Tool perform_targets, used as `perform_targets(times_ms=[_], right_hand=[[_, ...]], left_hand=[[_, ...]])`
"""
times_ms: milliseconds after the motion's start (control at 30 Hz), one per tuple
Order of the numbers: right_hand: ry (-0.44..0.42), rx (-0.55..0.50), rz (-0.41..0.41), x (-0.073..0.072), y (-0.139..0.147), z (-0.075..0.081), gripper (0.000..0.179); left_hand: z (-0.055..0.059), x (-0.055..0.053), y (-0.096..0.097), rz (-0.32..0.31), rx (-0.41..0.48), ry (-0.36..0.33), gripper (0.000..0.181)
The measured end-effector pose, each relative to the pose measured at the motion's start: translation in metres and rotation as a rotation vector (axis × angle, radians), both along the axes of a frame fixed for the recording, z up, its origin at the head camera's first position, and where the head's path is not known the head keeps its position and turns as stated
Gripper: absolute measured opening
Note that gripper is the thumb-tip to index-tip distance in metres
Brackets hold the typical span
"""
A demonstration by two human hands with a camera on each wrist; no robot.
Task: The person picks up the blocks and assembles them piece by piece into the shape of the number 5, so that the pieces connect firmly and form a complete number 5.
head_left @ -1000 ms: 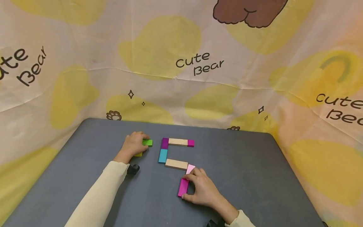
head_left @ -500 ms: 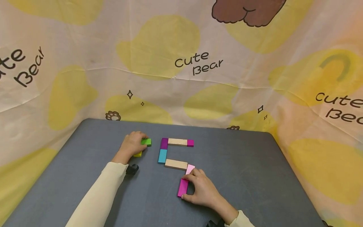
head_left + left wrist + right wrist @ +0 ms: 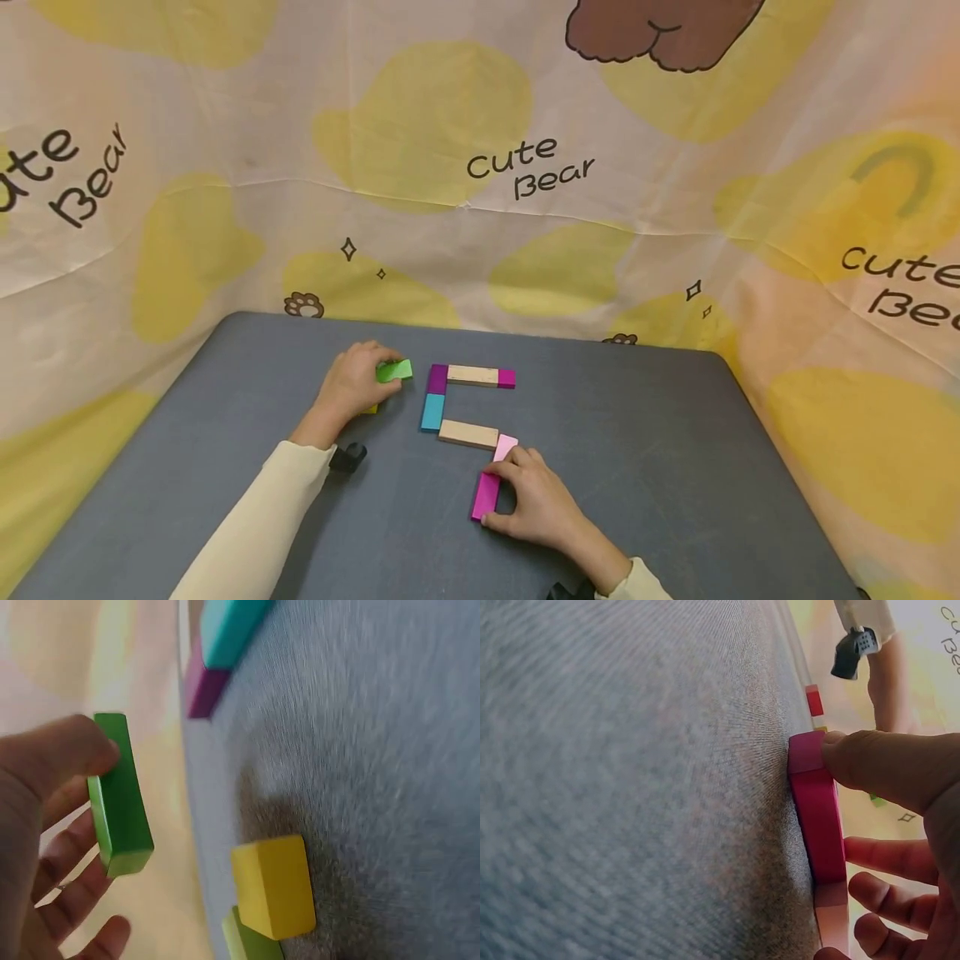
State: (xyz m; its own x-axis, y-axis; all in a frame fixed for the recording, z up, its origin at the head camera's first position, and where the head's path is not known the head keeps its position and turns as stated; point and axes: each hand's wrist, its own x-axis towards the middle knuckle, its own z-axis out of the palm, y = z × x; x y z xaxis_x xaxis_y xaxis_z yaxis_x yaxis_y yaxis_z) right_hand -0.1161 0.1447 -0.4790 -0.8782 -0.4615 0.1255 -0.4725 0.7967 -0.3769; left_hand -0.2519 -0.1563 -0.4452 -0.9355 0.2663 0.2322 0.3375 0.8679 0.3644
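Observation:
My left hand [image 3: 348, 385] pinches a green block [image 3: 395, 370] between thumb and fingers, raised above the table as the left wrist view shows. Below it on the table lie a yellow block [image 3: 276, 889] and a lighter green block [image 3: 251, 939], both mostly hidden by the hand in the head view. At the front, my right hand [image 3: 542, 504] holds a magenta block [image 3: 486, 497] by its two ends, thumb at the near end. That block lies flat on the table, its far end meeting a pink block [image 3: 505, 447] that the fingers partly cover.
A bent row of blocks continues from the pink one: a plain wooden block [image 3: 468, 434], a blue block [image 3: 432, 412], a purple block [image 3: 437, 379], another wooden block [image 3: 472, 377] and a short magenta block [image 3: 507, 379]. A printed cloth [image 3: 420, 125] hangs behind the grey table [image 3: 637, 467].
My left hand has lifted the green block, which now sits tilted and slightly farther right. The right hand has stayed in place on the magenta block.

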Motion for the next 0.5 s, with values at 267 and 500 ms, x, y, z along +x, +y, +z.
perform_targets(times_ms=[267,500], right_hand=[[0.003,0.000,-0.003,0.000,-0.001,0.002,0.053],[0.001,0.010,0.000,0.000,-0.001,0.001,0.054]], left_hand=[[0.001,0.029,0.003,-0.083,0.075,0.007,0.033],[-0.004,0.052,0.006,-0.140,0.068,0.026,0.029]])
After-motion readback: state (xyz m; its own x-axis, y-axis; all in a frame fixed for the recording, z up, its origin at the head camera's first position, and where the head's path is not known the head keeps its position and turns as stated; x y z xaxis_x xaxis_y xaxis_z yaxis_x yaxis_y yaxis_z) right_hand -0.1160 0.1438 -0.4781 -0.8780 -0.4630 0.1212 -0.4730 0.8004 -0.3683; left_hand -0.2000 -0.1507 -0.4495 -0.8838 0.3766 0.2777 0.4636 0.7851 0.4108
